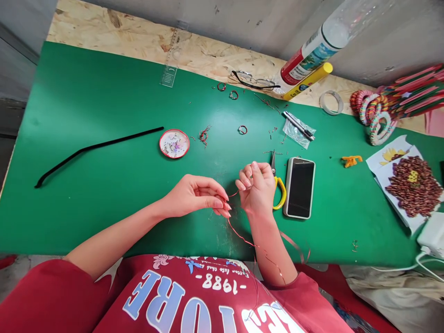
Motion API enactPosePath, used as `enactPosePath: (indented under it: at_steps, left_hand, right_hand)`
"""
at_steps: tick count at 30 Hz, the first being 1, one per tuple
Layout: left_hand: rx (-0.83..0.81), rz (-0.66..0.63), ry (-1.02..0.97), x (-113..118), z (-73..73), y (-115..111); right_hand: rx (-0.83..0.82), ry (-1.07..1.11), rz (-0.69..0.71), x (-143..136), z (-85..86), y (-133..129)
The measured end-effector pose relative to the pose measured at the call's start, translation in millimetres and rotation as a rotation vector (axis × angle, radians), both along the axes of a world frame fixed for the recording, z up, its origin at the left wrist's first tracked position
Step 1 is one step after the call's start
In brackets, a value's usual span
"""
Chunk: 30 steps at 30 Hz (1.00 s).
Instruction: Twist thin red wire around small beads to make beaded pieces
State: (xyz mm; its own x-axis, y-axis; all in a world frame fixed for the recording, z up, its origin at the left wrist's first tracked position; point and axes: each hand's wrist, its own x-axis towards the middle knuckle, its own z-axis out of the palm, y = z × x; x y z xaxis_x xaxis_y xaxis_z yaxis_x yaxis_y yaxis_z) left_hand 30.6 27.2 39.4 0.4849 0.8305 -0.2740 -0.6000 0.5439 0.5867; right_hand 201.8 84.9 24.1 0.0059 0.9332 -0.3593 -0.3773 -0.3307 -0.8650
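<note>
A thin red cord point(244, 239) runs between my two hands, and its loose ends trail over the table edge and my shirt. My left hand point(201, 196) pinches it between thumb and fingertips; any small piece inside that pinch is hidden. Slightly higher and to the right, my right hand point(256, 187) is closed, thumb against curled fingers, gripping another stretch of the cord. Yellow-handled scissors point(280, 193) lie just beside the right hand, which partly covers them. Beyond the left hand are a red-rimmed dish point(174, 157) of tiny beads and a tangle of red thread point(203, 135).
A phone point(300, 187) lies right of the scissors. Farther back are a small cord ring point(246, 130), a utility knife point(299, 126), eyeglasses point(255, 82) and a large bottle point(307, 58). A black strip point(100, 144) stretches across the left; a brown beaded flower point(412, 196) sits right.
</note>
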Motion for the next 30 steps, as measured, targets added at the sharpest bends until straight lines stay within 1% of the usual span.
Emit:
enactPosePath:
  at_steps: [2, 4, 7, 9, 11, 13, 15, 19, 22, 25, 27, 30]
  left_hand:
    - [-0.021, -0.043, 0.003, 0.5, 1.6, -1.0]
    - [-0.043, -0.070, 0.008, 0.3, 3.5, -1.6]
    - [-0.046, -0.084, 0.000, -1.4, 6.5, -1.4]
    - [-0.027, -0.079, 0.008, -2.8, 8.0, -0.5]
    - [-0.019, -0.054, 0.041, -3.9, 8.2, 1.1]
    - [-0.019, -0.002, 0.090, -5.0, 7.2, 3.5]
    - [-0.015, 0.064, 0.145, -7.0, 5.2, 6.9]
    - [0.029, 0.191, 0.264, -17.6, 0.4, 15.4]
    - [0.075, 0.268, 0.364, -30.4, -2.4, 21.5]
    - [0.078, 0.295, 0.430, -42.4, -3.5, 26.2]
    - [0.065, 0.324, 0.444, -48.1, -3.4, 28.7]
    - [0.026, 0.381, 0.433, -52.2, -3.1, 31.2]
  right_hand:
    - [0.149, -0.127, -0.033, 0.1, -4.8, -0.3]
    - [0.364, -0.303, -0.080, 1.6, -11.1, -0.3]
    - [0.762, -0.672, -0.161, 7.7, -20.0, 2.1]
    - [0.984, -0.934, -0.177, 13.3, -23.6, 4.5]
    - [1.092, -1.117, -0.152, 17.8, -24.8, 6.3]
    - [1.087, -1.188, -0.089, 19.9, -23.8, 6.1]
    - [1.031, -1.154, 0.038, 19.4, -21.0, 3.9]
    - [0.901, -0.976, 0.367, 15.8, -8.4, -3.1]
    - [0.759, -0.862, 0.565, 16.3, 8.2, -6.4]
    - [0.649, -0.678, 0.736, 21.0, 24.0, -7.3]
    - [0.621, -0.559, 0.747, 25.4, 29.0, -6.9]
    - [0.638, -0.328, 0.642, 32.3, 28.0, -5.4]
